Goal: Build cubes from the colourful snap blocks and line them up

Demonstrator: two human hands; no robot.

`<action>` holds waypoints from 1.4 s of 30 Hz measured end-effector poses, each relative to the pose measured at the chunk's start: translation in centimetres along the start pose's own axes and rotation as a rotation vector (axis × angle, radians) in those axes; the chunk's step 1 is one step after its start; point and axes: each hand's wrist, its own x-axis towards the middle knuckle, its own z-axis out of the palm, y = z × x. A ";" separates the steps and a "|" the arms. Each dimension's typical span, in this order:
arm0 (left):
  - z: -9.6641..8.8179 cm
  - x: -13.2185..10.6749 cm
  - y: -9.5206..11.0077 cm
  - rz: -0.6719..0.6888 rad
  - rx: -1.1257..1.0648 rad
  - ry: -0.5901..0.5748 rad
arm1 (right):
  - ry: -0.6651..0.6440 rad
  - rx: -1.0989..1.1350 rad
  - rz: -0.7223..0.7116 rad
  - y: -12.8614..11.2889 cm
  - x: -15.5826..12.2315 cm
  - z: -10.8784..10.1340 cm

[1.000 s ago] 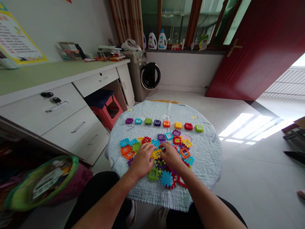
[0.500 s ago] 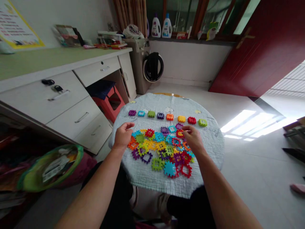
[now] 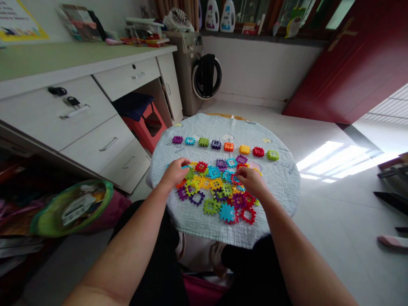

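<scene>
Interlocking plastic building pieces, square with notched edges and in many colours, lie in a loose heap on the cloth-covered round table [image 3: 197, 231]. Over the heap's left side hovers my left hand [image 3: 176, 172], thumb and fingers a little apart, with no piece visible in it. My right hand [image 3: 251, 180] is at the heap's right side, fingertips pinched together at the edge of a red square building piece [image 3: 235, 180]. Across the far side runs a row of small closed blocks, from a purple block [image 3: 177, 140] to a green block [image 3: 273, 155].
A white desk [image 3: 95, 70] with drawers stands on the left, a red stool [image 3: 148, 123] under it. Beyond the table is a washing machine [image 3: 183, 76] with its door open. A bin [image 3: 73, 208] stands at lower left. A red door [image 3: 318, 85] is at right.
My left hand has moved right, further over the heap. My right hand has moved left and inward, its fingertips reaching the red square piece. The view has tilted down slightly.
</scene>
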 end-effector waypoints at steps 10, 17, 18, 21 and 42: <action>-1.2 -0.9 0.0 -0.002 0.624 -0.216 | -0.240 -0.464 -0.347 -2.9 -0.7 5.9; -0.3 -0.8 -0.1 0.158 0.503 -0.188 | -0.087 -0.487 -0.224 -1.7 0.4 5.4; -0.1 -0.9 0.3 0.193 0.471 -0.165 | -0.056 -0.463 -0.201 -1.5 0.6 5.1; 1.1 -1.8 1.9 0.335 0.382 -0.138 | 0.030 -0.367 -0.124 -1.0 1.4 4.1; 12.0 -8.6 3.8 0.852 0.573 -0.424 | 0.091 0.191 0.362 4.8 3.0 -2.7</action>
